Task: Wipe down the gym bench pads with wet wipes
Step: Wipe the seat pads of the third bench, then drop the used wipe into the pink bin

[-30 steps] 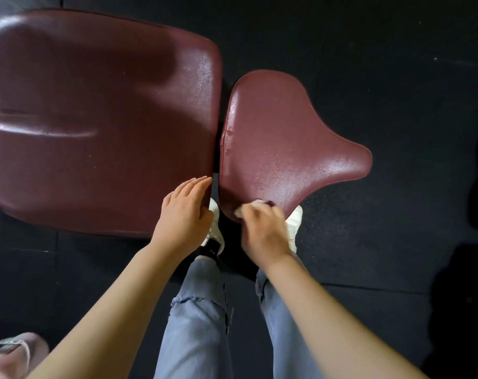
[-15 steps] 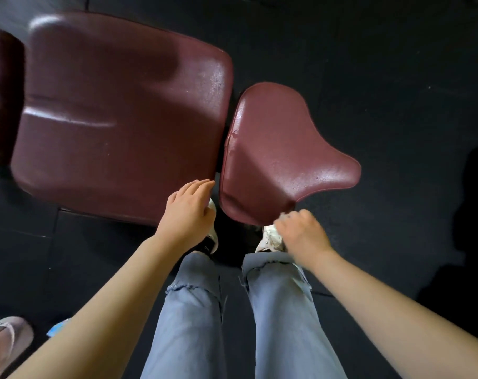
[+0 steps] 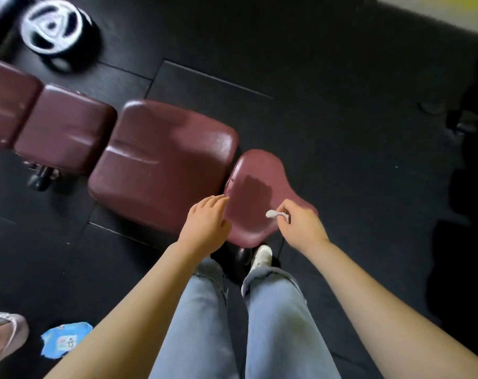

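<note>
Right hand: the right hand (image 3: 300,228) hangs over the near right part of the seat pad (image 3: 255,187), fingers curled, pinching a crumpled white wet wipe (image 3: 274,213) between thumb and fingertips. Whether the wipe touches the pad cannot be told.

Wet wipe: small, bunched, pokes out to the left of the right hand's fingers, above the pad's near half.

Left hand: the left hand (image 3: 206,222) is flat and relaxed, fingers straight and close together, pointing up and right. Its fingertips reach the gap between the seat pad and the wide back pad (image 3: 161,162); it holds nothing. Contact with either pad is unclear.

Seat pad: maroon, narrow, flaring towards the right — glossy, with a darker patch across its middle and a bright sheen at its far end.

Back pad: maroon, broad, just left of the seat pad with a narrow gap between them; light streaks across its surface.

Further pads: two more maroon pads (image 3: 54,127) continue the row to the left, running out of frame.

Person: blue jeans (image 3: 232,324) fill the lower centre; one white shoe (image 3: 262,255) shows just under the seat pad's near edge.

Floor: black rubber tiles (image 3: 341,132) with visible seams.

Wipe packet: a blue packet (image 3: 65,339) lies on the floor lower left, well apart from the bench.

Other: a weight plate (image 3: 52,27) — blurred — sits on the floor upper left. A pinkish shoe (image 3: 2,337) enters at the lower left corner.
</note>
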Action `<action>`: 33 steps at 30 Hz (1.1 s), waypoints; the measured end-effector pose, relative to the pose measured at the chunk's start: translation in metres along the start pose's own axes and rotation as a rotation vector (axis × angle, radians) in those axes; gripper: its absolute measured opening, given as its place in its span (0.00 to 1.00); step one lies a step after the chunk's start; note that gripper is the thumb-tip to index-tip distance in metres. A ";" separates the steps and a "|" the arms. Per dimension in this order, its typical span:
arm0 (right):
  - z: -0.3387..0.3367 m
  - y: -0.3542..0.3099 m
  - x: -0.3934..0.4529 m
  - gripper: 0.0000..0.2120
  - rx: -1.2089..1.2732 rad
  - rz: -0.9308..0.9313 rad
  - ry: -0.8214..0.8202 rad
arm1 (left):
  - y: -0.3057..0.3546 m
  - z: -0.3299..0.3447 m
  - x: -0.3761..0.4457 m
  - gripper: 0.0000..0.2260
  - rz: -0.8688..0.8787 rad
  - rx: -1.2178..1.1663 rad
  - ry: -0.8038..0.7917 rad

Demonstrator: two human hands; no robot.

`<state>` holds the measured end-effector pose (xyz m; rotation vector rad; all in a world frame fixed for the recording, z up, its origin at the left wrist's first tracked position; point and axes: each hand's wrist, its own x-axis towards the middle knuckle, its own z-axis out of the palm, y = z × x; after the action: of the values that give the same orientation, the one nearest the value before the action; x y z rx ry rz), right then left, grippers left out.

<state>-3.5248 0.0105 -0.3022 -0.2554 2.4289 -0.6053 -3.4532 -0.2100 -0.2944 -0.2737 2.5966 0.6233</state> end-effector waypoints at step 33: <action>0.073 -0.359 -0.225 0.07 0.134 -0.606 -0.164 | -0.183 -0.067 -0.466 0.23 -0.755 -0.386 0.652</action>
<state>-3.2892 -0.2589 -0.0645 -0.9626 2.1270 -0.9581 -3.0165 -0.3626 -0.0910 -1.7228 2.5819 0.8208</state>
